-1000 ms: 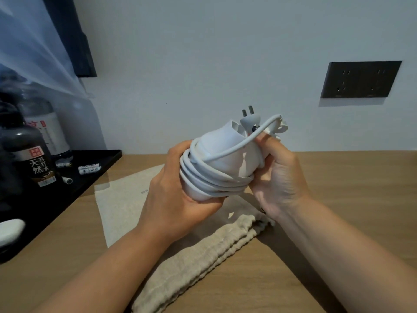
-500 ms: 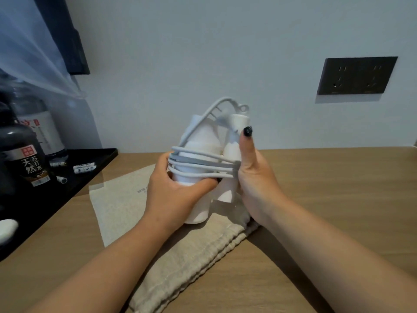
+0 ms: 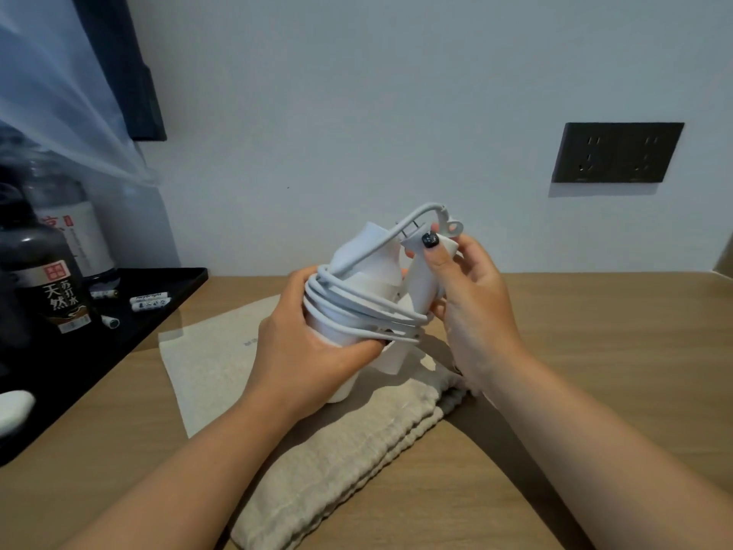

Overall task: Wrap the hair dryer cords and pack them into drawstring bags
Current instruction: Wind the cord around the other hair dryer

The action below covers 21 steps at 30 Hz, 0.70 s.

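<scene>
A white hair dryer (image 3: 371, 279) is held upright above the wooden table, its grey-white cord (image 3: 373, 315) looped several times around body and folded handle. My left hand (image 3: 313, 343) grips the dryer body from the left, thumb across the cord loops. My right hand (image 3: 472, 303) holds the folded handle and pinches the white plug (image 3: 436, 242) at the top, where a last cord loop arches over. Below lies a bunched beige drawstring bag (image 3: 349, 462), with a second flat beige bag (image 3: 214, 355) spread to its left.
A black tray (image 3: 119, 343) at the left carries dark bottles (image 3: 47, 279) and small white sachets (image 3: 150, 303). A dark wall socket plate (image 3: 616, 152) sits at the upper right. Bare wooden table (image 3: 595, 351) extends to the right.
The dryer was turned from tilted to upright in my hands. The plug end, first loose at the top, now sits pinched under my right thumb against the handle.
</scene>
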Available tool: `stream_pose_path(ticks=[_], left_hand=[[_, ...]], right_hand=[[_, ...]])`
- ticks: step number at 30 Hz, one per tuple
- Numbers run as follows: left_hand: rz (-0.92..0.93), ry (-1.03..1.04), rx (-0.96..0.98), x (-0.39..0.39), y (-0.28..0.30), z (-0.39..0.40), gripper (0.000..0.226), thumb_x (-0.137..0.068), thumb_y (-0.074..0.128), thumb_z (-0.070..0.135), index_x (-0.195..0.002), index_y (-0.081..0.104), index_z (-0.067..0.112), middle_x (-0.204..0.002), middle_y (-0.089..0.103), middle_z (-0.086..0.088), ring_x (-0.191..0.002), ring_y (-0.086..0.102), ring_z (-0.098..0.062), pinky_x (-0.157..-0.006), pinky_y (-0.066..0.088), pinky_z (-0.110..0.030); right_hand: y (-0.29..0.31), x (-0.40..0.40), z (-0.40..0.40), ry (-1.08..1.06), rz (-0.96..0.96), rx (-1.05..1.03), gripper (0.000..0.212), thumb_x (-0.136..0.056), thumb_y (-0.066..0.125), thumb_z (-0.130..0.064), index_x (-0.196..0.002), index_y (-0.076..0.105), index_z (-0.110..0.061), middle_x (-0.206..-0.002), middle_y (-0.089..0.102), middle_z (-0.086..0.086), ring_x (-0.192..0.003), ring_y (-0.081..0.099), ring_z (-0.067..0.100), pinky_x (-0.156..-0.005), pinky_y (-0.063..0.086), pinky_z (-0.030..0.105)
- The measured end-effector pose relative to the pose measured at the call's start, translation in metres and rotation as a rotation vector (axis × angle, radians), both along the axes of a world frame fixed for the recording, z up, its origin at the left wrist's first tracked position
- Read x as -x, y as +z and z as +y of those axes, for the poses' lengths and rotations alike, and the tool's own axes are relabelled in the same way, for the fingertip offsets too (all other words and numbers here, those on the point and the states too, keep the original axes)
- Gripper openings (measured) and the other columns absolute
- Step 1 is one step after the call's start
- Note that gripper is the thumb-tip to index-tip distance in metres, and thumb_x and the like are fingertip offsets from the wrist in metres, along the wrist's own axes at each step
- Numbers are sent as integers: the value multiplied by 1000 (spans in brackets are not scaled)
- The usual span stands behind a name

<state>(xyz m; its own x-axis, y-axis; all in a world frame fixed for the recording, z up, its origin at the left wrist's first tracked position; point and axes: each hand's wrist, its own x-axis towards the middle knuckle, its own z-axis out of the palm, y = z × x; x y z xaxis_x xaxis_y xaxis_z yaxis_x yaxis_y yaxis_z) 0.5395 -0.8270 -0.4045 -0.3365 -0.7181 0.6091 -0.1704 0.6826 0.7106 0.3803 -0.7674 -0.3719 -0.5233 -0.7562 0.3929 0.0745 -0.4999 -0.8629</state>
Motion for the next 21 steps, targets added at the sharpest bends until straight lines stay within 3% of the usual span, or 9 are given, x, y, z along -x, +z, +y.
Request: stream_pose_path(ticks=[3,7,12,15,18,21], left_hand=[[-12,5,74,-2,1,1,75,-57,91,35,-115,43,44,-105,54,38,-97,57,11,-70,45,-4],[-26,14,143,0,4,5,79,-58,87,44,-121,39,46,-110,53,36,-98,57,11,-71,46,-5],[-52,58,215,2,1,8,85,-57,80,58,-128,36,44,-111,54,33,-98,58,7,-72,53,-14],[-16,60,262,1,3,9,85,-58,80,57,-130,38,39,-108,55,32,-99,58,8,-73,50,-8],[56,53,222,-1,3,7,82,-55,83,52,-124,42,38,-106,57,34,-98,57,12,-72,44,-3],[8,92,244,-5,0,1,83,-55,81,52,-126,42,38,-105,56,35,-98,58,9,-73,48,-7]], right_hand=[[2,-2,1,-22,14,65,31,-79,65,-32,-103,60,-13,-86,67,-1,-73,67,5,-62,53,21],[0,-6,-1,-185,79,97,26,-90,59,-31,-107,59,-11,-90,68,4,-71,67,2,-61,53,21],[-6,-5,-3,-424,283,54,50,-84,51,-61,-106,58,-16,-84,66,-2,-74,61,9,-68,51,37],[1,-5,1,-285,223,109,51,-83,59,-61,-108,57,-16,-88,66,-4,-81,63,7,-71,53,31],[3,-5,2,-39,25,115,40,-79,67,-37,-110,56,-15,-88,67,-4,-91,66,14,-79,56,31],[0,-2,1,98,-146,10,24,-84,67,-18,-106,58,-16,-89,66,0,-84,66,14,-67,53,30]])
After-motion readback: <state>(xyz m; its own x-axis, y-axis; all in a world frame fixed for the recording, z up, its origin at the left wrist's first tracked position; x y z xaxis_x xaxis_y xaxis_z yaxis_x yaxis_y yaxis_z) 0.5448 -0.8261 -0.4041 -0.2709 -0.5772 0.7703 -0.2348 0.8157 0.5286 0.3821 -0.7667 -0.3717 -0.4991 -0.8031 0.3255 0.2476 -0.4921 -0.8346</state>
